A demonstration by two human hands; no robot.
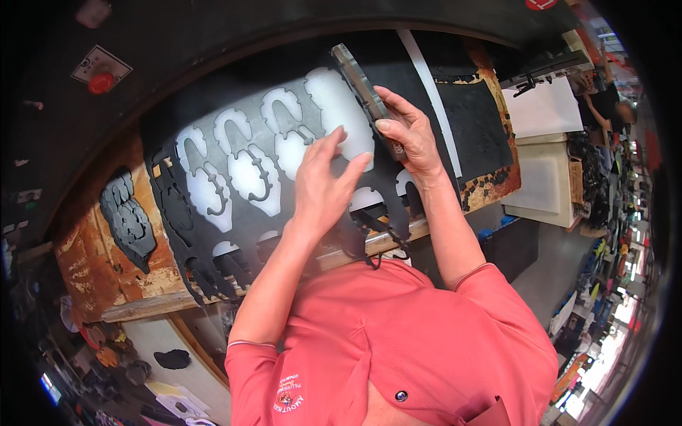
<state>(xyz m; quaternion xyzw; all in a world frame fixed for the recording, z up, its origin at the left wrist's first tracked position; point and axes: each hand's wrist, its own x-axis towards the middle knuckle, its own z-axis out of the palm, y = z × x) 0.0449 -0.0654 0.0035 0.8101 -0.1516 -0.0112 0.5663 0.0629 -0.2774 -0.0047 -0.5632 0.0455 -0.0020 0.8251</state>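
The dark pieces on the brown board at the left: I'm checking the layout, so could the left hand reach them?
Probably yes: the left hand looks empty, and nothing visible covers the dark pieces or blocks the way across the black sheet.

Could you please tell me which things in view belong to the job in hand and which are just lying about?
Apparently in the job: metal block, in the right hand; dark sheet with shaped holes, beneath the left hand; stacked dark cut-outs.

Apparently lying about: loose dark piece, lower left; white sheet, upper right.
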